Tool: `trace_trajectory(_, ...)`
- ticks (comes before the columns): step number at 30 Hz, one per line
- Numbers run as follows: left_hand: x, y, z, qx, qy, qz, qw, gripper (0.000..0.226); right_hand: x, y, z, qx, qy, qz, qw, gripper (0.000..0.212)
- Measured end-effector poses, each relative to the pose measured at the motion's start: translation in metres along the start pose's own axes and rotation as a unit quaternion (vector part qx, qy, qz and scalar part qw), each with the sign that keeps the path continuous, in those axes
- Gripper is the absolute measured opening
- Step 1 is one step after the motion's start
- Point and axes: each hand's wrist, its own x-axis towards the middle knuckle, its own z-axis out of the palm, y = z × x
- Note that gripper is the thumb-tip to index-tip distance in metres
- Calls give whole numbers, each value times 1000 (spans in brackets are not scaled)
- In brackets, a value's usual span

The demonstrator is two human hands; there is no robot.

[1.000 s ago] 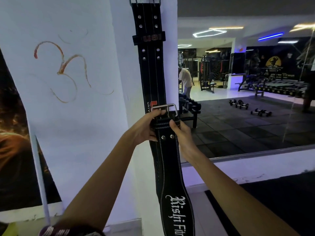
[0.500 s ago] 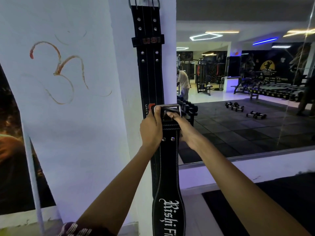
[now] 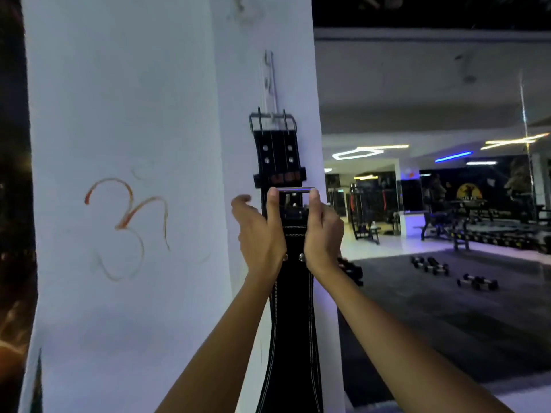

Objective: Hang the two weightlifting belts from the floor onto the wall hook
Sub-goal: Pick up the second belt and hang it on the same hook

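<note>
One black belt (image 3: 277, 156) hangs by its metal buckle from the wall hook (image 3: 272, 114) on the white pillar. Both my hands hold a second black belt (image 3: 293, 308) in front of it. My left hand (image 3: 261, 234) grips the left side of its silver buckle (image 3: 293, 190). On the buckle's right side sits my right hand (image 3: 323, 231). That buckle is level with the hanging belt's keeper loop, well below the hook. The held belt's strap drops straight down between my forearms and out of frame.
The white pillar (image 3: 128, 114) bears an orange painted symbol (image 3: 128, 222). A wire or cord (image 3: 269, 76) runs up the pillar above the hook. To the right a mirror shows the gym floor with dumbbells (image 3: 429, 265) and benches.
Both hands have lifted the second belt's buckle upward along the hanging belt, from its lower part to its keeper loop. My view has tilted up, bringing the hook into sight.
</note>
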Motion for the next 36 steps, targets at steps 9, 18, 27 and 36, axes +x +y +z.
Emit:
trace_trajectory(9, 185, 34, 51, 95, 70, 140, 983, 60, 174, -41, 77, -131, -7, -152, 980, 64)
trace_trajectory(18, 323, 40, 121, 167, 48, 88, 981, 49, 324, -35, 152, -218, -29, -135, 966, 57)
trace_trajectory(27, 319, 20, 120, 192, 36, 159, 968, 41, 328, -8, 154, -151, -120, -157, 969, 62)
trace_trajectory(36, 326, 19, 111, -32, -38, 41, 998, 35, 325, -15, 157, -16, -114, -71, 991, 32)
